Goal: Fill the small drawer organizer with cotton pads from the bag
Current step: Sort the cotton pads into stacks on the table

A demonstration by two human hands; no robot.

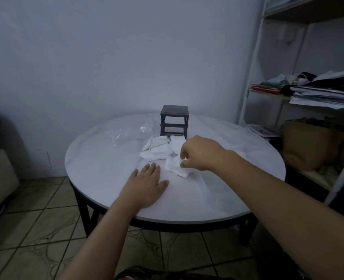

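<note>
White cotton pads (159, 149) lie heaped on the bench (98, 178), just in front of the dark drawer organizer (174, 118) and beside the clear bag (126, 130). The right hand (197, 154) pinches one pad (176, 168) near the heap; the left hand (146, 184) rests flat, fingers straight. I think this is the picking-up step; next that pad must go into the organizer.

We note white pads (157, 150), dark grey organizer (174, 111), clear bag (126, 131), white table (106, 178), black legs (84, 215), tan floor tiles (35, 239) with dark grout and swirls, pale wall (106, 57), white shelf (253, 67).
</note>
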